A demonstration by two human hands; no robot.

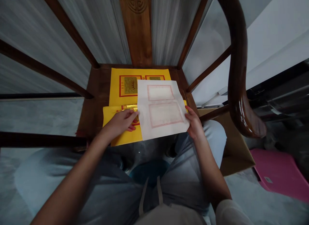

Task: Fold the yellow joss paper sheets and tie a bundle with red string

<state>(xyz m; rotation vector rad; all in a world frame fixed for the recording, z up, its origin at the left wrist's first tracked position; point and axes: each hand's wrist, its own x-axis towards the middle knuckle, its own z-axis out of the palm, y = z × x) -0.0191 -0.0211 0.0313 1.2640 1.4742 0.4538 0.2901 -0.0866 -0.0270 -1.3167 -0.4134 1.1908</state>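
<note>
A pale sheet (161, 109) with two faint red rectangles lies back-up over yellow printed paper on a wooden chair seat (96, 86). My right hand (194, 123) pinches the sheet's right edge near its lower corner. My left hand (122, 121) rests palm down on a folded yellow sheet (120, 134) beside the pale sheet's left edge, fingers together and bent at the edge. A larger yellow sheet (125, 81) with red-framed gold panels lies further back on the seat.
The chair's carved back splat (137, 25) and curved armrest (238, 73) rise around the seat. A cardboard box (235, 147) and a pink plastic piece (280, 173) sit on the floor at the right. My knees in light trousers frame the seat's front.
</note>
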